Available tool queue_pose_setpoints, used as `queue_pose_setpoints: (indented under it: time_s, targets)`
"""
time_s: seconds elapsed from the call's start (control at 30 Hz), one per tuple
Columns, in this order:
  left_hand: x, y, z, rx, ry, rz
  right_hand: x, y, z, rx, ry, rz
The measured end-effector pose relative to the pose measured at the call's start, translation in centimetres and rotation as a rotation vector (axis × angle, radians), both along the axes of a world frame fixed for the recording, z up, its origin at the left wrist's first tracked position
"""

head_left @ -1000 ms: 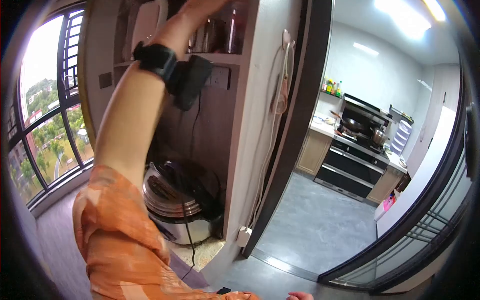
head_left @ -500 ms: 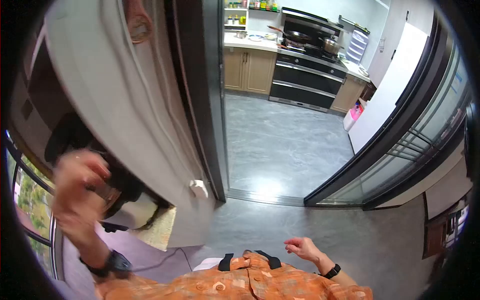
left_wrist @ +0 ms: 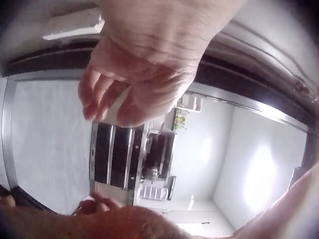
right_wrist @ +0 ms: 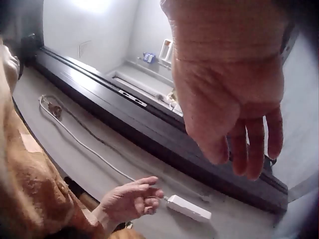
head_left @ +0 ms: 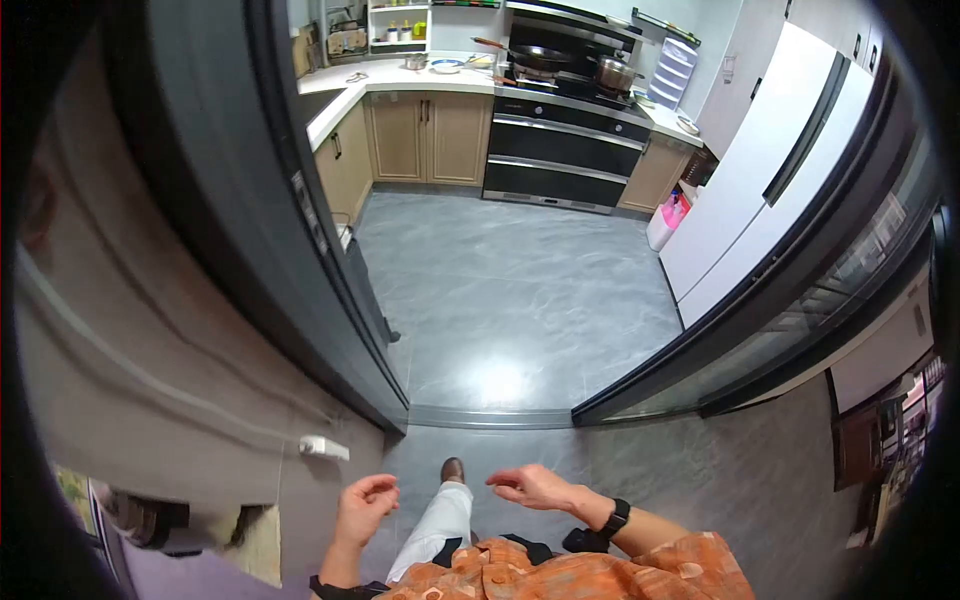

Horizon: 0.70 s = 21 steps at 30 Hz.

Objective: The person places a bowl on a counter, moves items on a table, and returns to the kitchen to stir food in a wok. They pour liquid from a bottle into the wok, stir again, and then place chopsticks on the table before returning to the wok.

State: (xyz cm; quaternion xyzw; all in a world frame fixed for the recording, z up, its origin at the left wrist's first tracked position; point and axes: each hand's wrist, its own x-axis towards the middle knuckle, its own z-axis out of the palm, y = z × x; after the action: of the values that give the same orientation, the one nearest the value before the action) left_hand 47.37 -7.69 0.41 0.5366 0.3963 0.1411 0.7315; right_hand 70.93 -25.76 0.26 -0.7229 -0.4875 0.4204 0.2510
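My left hand [head_left: 365, 508] hangs in front of the body at the lower middle of the head view, fingers loosely bent and holding nothing. To its right, my right hand [head_left: 535, 488] is held out at a similar height, also holding nothing, its fingers relaxed. In the left wrist view the left hand [left_wrist: 144, 64] droops with the kitchen behind it. The right wrist view has the right hand [right_wrist: 234, 99] up close. Nearest the left hand is a white power strip [head_left: 324, 447] on the wall side, with a gap between them.
A dark door frame [head_left: 230, 200] borders the kitchen doorway, with a metal floor track [head_left: 490, 417] across it. Beyond lie grey floor [head_left: 500, 270], a stove [head_left: 565, 140] with a wok [head_left: 540, 55] and pot [head_left: 613, 72], and a white fridge [head_left: 750, 150]. One shoe [head_left: 453, 470] is forward.
My left hand has come down from the shelf area to the front of the body, holding nothing. The head view has swung right, facing the kitchen doorway, and a leg now shows forward.
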Motion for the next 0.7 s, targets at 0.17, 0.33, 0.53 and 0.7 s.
queue_pose_setpoints:
  time_s: [0.17, 0.33, 0.53, 0.7]
  targets:
    - [8.8, 3.0, -3.4, -0.067, -0.052, -0.176, 4.8, 7.1, 0.4, 0.081, 0.090, 0.013]
    - [20.5, 6.8, -2.2, 0.103, -0.021, -0.559, 11.5, 10.1, 1.4, 0.020, 0.163, -0.048]
    - [32.9, 9.0, -2.3, 0.274, -0.065, -0.865, 19.9, 12.0, 1.7, 0.053, 0.251, -0.127]
    - [42.6, 12.3, -3.1, 0.219, -0.084, -1.000, 29.8, 14.9, 1.2, 0.131, 0.148, -0.047]
